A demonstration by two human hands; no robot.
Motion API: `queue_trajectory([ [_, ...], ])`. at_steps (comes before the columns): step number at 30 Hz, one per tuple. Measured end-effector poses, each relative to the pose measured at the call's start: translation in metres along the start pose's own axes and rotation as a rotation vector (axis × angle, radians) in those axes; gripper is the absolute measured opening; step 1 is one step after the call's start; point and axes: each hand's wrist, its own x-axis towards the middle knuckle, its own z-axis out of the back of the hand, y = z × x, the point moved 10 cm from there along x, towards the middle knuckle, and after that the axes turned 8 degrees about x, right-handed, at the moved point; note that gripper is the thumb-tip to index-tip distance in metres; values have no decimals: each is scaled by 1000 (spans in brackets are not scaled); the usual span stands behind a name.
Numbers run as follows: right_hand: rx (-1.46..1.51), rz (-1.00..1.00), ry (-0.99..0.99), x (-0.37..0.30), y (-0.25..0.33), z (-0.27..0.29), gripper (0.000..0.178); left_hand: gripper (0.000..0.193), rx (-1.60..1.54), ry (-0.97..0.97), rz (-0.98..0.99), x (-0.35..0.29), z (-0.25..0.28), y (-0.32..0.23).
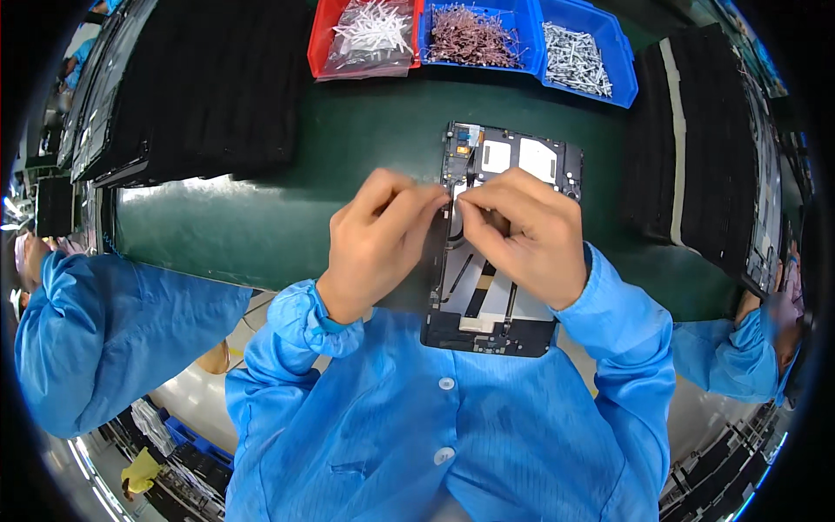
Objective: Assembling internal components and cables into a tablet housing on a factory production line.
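A flat, dark-framed rectangular device (pixel 500 300) lies on the green table (pixel 374 122), its inner side facing up and its components bare, its length running near to far with the far end leaning slightly right. White patches (pixel 497 157) mark the black far part; a silvery-white panel carries a black strip (pixel 477 300) nearer; the near end is black.

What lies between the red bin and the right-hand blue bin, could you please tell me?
In the head view, a middle blue bin, heaped with reddish-brown parts, sits between the red bin and the right-hand blue bin.
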Motion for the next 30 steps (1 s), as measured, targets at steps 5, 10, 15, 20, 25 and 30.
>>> queue_trajectory([
  [5,42,-165,48,10,-33,-2,9,22,-132,271,367,3,-25,45],
  [10,44,-110,15,8,-39,-3,9,23,-722,496,873,-22,-60,68],
  [15,20,-109,33,10,-38,-4,9,17,-697,582,892,-20,-65,70],
  [20,-4,-88,15,7,-35,-5,11,15,-688,603,908,-18,-67,69],
  [25,-18,-77,27,6,-34,-6,11,14,-670,604,922,-19,-67,69],
  [30,-35,-64,45,6,-34,-7,11,15,-675,601,919,-19,-67,71],
])
